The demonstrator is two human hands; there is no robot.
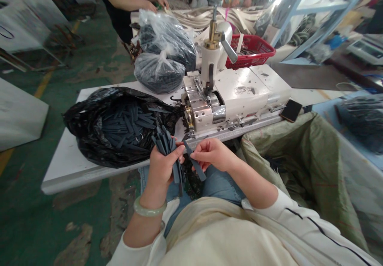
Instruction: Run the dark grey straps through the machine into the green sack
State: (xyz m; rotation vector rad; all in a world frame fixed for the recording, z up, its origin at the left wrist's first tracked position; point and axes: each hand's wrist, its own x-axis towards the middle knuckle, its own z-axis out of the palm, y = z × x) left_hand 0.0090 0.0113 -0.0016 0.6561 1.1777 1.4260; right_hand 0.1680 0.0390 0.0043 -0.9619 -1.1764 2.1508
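Observation:
My left hand (163,163) grips a bundle of dark grey fabric strips (165,141), fanned out above my lap. My right hand (213,153) pinches a single dark strip (196,164) that slants down toward my knee, its upper end touching the left thumb. Both hands hover just in front of the white table's edge (89,170), below the white sewing machine (227,94). An open black plastic bag (89,130) full of the same strips lies on the table to the left of my hands.
Two clear bags of dark pieces (161,54) and a red basket (254,50) sit behind the machine. A phone (291,110) lies at the table's right. A green woven sack (302,158) stands open at my right. Other people work at the far table (143,2).

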